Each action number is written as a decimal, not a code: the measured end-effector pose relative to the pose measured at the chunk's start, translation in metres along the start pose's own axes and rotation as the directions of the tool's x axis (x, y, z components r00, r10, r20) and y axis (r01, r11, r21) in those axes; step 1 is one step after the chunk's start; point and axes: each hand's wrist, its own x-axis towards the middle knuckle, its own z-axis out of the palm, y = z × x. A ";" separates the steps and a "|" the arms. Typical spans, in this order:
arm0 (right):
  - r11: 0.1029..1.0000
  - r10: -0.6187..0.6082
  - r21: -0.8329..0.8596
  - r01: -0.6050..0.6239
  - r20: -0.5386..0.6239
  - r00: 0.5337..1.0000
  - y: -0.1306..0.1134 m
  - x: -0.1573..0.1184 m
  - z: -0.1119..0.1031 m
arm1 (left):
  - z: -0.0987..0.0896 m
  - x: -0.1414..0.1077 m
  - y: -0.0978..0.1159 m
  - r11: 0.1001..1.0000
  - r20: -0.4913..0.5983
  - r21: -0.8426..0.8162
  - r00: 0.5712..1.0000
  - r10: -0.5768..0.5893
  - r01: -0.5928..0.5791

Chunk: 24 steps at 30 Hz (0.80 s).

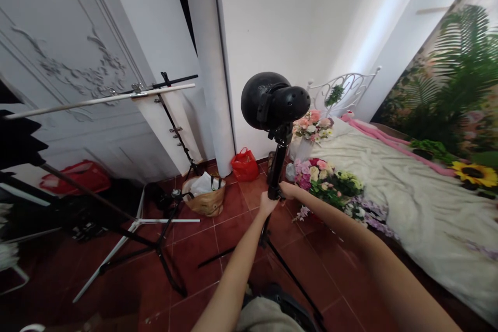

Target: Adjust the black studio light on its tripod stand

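A black light stand rises upright in front of me, its thin legs spread on the tiled floor. On top sits a black studio light with a rounded head and a smaller vented end. My left hand is closed around the column from the left, just below a clamp collar. From the right, my right hand grips the same column at about the collar's height. Its fingers are partly hidden behind the stand and collar.
Right of the stand are artificial flowers and a bed with a pale cover. To the left stand several other light stands and a white crossbar. A woven basket and a red bag sit by the wall.
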 end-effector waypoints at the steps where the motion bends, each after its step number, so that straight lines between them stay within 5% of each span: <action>1: 1.000 0.004 -0.019 -0.004 -0.012 1.000 0.000 -0.007 0.005 | 0.000 0.000 0.001 1.000 -0.009 0.007 1.000 0.002 -0.002; 8: 0.990 -0.041 -0.140 -0.019 -0.412 0.910 -0.005 -0.037 0.051 | 0.004 -0.002 0.006 0.999 -0.040 -0.037 0.999 0.015 -0.017; 13: 0.980 0.039 -0.172 -0.102 -0.338 0.940 0.000 -0.028 0.050 | 0.005 -0.002 0.005 1.000 -0.057 -0.026 0.998 -0.006 0.004; 19: 0.994 -0.094 0.034 0.106 -0.258 0.961 0.015 -0.017 0.057 | 0.005 -0.001 0.003 1.000 -0.040 -0.012 0.999 0.019 -0.020; 24: 1.000 -0.020 -0.006 0.019 -0.361 0.932 0.011 -0.023 0.071 | 0.008 0.002 -0.001 0.999 -0.060 -0.026 0.998 0.022 -0.023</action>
